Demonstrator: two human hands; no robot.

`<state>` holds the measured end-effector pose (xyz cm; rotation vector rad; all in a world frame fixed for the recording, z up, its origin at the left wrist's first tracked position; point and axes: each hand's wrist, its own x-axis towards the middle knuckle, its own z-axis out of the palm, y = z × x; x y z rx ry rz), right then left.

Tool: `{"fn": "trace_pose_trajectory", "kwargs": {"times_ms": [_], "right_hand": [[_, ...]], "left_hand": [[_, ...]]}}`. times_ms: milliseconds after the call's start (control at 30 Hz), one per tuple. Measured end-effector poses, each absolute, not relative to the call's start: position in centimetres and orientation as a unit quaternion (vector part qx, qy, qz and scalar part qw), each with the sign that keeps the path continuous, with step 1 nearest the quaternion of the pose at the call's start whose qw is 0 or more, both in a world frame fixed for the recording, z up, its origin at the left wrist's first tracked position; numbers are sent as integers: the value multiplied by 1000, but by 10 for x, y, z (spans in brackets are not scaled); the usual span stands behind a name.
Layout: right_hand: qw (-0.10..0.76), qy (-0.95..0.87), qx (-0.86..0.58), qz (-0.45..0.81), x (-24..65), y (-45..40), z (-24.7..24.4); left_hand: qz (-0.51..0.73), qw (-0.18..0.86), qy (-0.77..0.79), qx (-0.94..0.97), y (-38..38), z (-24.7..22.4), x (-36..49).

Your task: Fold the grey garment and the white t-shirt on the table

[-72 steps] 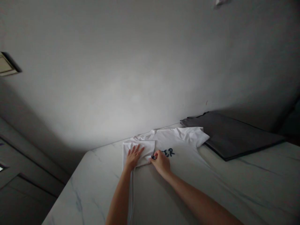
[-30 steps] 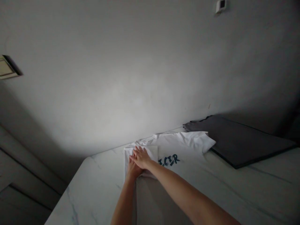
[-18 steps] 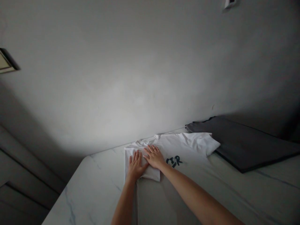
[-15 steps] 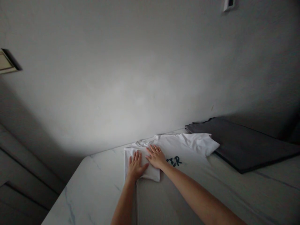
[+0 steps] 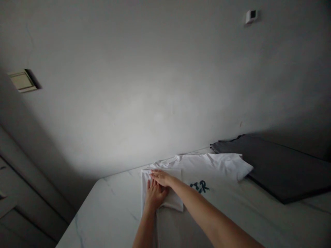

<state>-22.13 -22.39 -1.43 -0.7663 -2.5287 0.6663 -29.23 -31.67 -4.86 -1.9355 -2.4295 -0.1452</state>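
Observation:
A white T-shirt (image 5: 219, 179) with dark lettering lies spread on a pale marbled table (image 5: 113, 203). Its left sleeve part is folded inward over the body. On that folded part rests my left hand (image 5: 156, 194), palm down with fingers stretched out. My right hand (image 5: 160, 177) lies flat just beyond it, crossing over the left fingertips near the fold's upper left corner. Neither hand grips the cloth. The shirt's right sleeve stays spread out, its end touching a dark grey cloth (image 5: 274, 165).
A grey wall (image 5: 155, 86) rises right behind the table's far edge. On it are a white device (image 5: 251, 16) and a cream panel (image 5: 24, 81). Panelled doors or cabinets (image 5: 23, 206) stand left of the table.
My right hand has slid left across the folded sleeve, from beside my left hand to over its fingertips. The view has tilted up slightly, shifting the scene down and right.

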Motion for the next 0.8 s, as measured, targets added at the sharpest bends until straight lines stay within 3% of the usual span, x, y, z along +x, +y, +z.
{"fn": "trace_pose_trajectory", "kwargs": {"times_ms": [133,400,633,800], "right_hand": [[168,-940,-214,205,-219,-210,-18],[210,-919,-309,123,-213,-221,-27],[163,-920,-339,113,-140,-245,-50],[143,-909,-376,111,-101,-274,-49]], "left_hand": [[-72,26,-773,-629,-317,-52,-295],[-57,2,-780,-623,-318,-41,-290],[-36,81,-769,-633,-316,-57,-298],[-17,61,-783,-619,-319,-46,-288]]}}
